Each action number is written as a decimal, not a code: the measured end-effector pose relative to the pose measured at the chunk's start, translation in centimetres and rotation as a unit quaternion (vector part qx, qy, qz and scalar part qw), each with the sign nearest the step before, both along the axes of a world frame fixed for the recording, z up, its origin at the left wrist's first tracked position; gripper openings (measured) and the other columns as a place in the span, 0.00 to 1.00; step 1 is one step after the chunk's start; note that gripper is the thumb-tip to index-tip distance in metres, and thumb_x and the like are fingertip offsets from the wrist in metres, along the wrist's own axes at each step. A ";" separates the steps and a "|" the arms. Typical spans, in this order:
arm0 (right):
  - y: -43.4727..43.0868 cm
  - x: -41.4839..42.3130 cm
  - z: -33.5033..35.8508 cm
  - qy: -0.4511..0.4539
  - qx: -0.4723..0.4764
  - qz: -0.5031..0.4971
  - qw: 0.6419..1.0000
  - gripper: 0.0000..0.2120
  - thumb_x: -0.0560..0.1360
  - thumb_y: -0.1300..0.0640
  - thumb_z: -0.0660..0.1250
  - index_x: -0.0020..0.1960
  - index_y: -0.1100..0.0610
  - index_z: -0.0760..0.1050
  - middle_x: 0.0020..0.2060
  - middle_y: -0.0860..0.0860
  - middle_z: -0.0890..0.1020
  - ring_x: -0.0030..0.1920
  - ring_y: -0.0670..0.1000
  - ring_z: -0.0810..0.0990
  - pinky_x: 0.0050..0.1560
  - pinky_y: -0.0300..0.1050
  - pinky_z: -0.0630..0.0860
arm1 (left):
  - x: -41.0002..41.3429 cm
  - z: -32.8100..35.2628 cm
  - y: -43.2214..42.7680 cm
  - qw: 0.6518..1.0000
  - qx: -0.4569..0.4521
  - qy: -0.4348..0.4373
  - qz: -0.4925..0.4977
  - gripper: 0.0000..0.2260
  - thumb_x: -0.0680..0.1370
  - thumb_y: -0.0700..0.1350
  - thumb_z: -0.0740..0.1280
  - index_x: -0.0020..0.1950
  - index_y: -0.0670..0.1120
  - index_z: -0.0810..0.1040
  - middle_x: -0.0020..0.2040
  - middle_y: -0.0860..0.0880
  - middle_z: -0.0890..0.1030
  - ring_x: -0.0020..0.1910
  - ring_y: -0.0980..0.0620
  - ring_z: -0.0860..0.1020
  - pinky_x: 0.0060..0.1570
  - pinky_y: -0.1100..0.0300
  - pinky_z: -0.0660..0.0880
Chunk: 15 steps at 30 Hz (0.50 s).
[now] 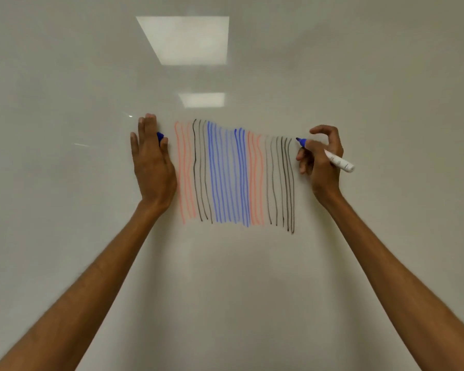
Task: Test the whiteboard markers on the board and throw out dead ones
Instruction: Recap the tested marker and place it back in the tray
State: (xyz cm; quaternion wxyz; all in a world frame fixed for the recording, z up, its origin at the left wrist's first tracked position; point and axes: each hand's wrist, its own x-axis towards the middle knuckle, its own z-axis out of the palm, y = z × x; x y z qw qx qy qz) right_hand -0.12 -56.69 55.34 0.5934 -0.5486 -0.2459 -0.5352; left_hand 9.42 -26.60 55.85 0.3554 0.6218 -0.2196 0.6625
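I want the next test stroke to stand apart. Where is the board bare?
The board is bare right of the right hand and its marker, above the strokes, and below them between the forearms. Crowded: the span from the left hand, pinching the cap, to the marker tip.

Two arms logged. Left forearm (91,285) and right forearm (386,263) bare along whole visible length, wrist to bottom corners of frame. Both long, lean, widening toward camera under wide lens. Left hand (152,167) and right hand (323,162) likewise bare, wrists included. On left hand we noted back of hand, long fingers, thumb at inner edge. On right hand we noted knuckles and thumb side. Lower stretches of both forearms blurred; we could read no fine detail there.
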 end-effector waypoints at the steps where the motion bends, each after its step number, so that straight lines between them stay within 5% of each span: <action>1: -0.1 0.2 -0.1 -0.006 0.001 -0.004 1.000 0.06 0.75 0.65 0.61 0.52 0.60 0.69 0.30 0.58 0.76 0.23 0.52 0.69 0.26 0.40 0.66 | 0.2 -0.2 0.0 1.000 0.001 -0.006 0.009 0.21 0.86 0.43 0.53 0.79 0.40 0.58 0.79 0.44 0.63 0.79 0.50 0.58 0.79 0.57 0.47; 15: 0.3 1.3 -0.7 -0.049 0.014 -0.078 0.996 0.13 0.74 0.68 0.69 0.37 0.57 0.68 0.37 0.60 0.78 0.31 0.50 0.78 0.25 0.40 0.72 | 1.0 -0.6 0.2 0.997 0.024 -0.029 0.071 0.22 0.86 0.43 0.50 0.80 0.40 0.58 0.80 0.43 0.59 0.80 0.49 0.55 0.79 0.54 0.47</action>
